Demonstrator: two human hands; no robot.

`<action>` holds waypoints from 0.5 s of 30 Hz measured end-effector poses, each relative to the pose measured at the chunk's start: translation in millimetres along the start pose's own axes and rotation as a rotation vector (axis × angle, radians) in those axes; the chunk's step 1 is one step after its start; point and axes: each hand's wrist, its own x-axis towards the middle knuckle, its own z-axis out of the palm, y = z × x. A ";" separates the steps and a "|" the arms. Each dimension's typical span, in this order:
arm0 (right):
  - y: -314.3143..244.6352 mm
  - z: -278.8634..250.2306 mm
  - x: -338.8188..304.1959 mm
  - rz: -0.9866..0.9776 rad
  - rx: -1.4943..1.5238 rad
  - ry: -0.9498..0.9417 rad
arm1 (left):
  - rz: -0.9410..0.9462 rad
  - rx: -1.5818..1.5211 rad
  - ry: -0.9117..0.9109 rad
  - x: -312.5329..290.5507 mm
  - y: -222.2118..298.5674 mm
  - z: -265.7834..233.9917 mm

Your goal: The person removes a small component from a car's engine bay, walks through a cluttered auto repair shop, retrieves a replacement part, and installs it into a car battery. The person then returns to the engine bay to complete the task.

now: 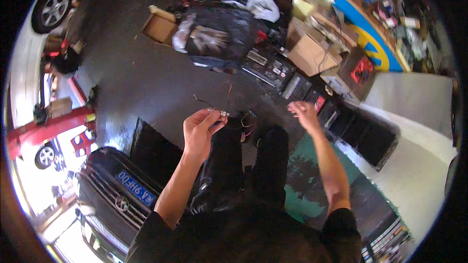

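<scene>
My left hand (199, 131) is closed, with thumb and fingers pinching a small white wire connector (224, 114). Thin dark and brownish wires (229, 96) stick up from the connector, and more thin wires (248, 121) hang in a loop just right of it, in front of my legs. Out to the right, apart from the connector, my right hand (304, 115) has its fingers loosely bent, slightly blurred, with nothing visible in them. It is above the floor, close to a row of dark batteries (269, 68).
A black car front (114, 185) stands at lower left. Ahead on the dark floor lie a black plastic-covered bundle (219, 34) and an opened cardboard box (160, 25). More cardboard boxes (314, 51) stand at right, beside a cluttered bench with a blue-and-yellow front (363, 31).
</scene>
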 end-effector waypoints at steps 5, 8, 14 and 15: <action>-135.1 162.2 -50.6 0.510 0.110 -0.187 | 0.128 -0.186 -0.014 -96.9 141.4 -42.6; -198.0 240.1 -59.5 0.611 0.485 -0.522 | 0.225 -0.168 -0.084 -134.5 195.7 -95.7; -332.8 384.8 -15.0 0.190 0.408 -0.293 | 0.315 -0.280 0.261 -114.1 221.1 -274.8; -360.6 401.9 -7.3 0.060 0.392 -0.330 | 0.348 -0.318 0.331 -102.1 220.9 -308.4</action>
